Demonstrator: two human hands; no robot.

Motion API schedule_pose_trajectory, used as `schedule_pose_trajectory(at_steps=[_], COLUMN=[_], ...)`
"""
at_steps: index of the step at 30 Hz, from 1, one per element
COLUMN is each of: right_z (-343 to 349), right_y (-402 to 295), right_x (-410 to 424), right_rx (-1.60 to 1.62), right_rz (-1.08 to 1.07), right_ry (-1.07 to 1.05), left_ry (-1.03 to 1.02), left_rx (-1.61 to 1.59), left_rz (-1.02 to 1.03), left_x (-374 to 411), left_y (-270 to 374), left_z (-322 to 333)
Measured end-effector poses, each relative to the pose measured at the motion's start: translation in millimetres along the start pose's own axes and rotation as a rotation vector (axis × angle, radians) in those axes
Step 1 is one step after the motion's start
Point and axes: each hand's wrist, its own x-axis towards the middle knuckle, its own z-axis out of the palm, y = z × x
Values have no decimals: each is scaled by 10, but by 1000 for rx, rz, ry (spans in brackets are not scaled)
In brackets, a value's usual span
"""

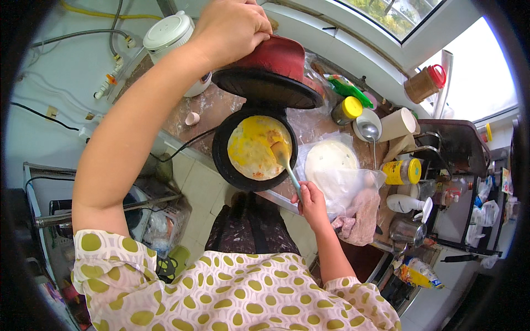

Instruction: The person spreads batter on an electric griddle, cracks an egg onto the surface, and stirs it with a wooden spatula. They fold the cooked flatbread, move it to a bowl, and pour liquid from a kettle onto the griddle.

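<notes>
A flatbread coated with yellow egg [252, 145] lies on the lower plate of an electric griddle [223, 165]. With my left hand [236, 31] I grip the front rim of its red lid [283, 56], which is tilted up at the back. My right hand [312, 202] holds the pale blue handle of a spatula [281, 155], whose brownish head rests on the right side of the flatbread. To the right, pale uncooked flatbreads [331, 159] lie on plastic sheets, partly covered by a clear film.
An eggshell piece [192, 118] and a white cooker [169, 35] stand left of the griddle. Rightward are a yellow-lidded jar [348, 109], a bowl with a metal ladle [368, 128], a pink cloth [360, 219] and a spray bottle [408, 205]. The power cord [182, 147] crosses the counter edge.
</notes>
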Motion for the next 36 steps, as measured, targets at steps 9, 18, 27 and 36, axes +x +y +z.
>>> schedule_pose_trajectory(at_steps=[9,18,27,36], right_z=[-143,-678,-891,-777], right_y=[55,345,458,379], right_x=[-14,-574,-757,-752], right_rx=[239,508,635,580], right_rz=[18,20,-46,-51], right_ry=[-106,-49,32,-18], left_ry=[-1,-19,-60,-79], left_rx=[-9,-161,-187,-232], left_rz=[11,-20,247,151], left_x=[-27,-783,-2165,-2568], left_y=[40,503,1326,1559], left_z=[-33,-279,68,392])
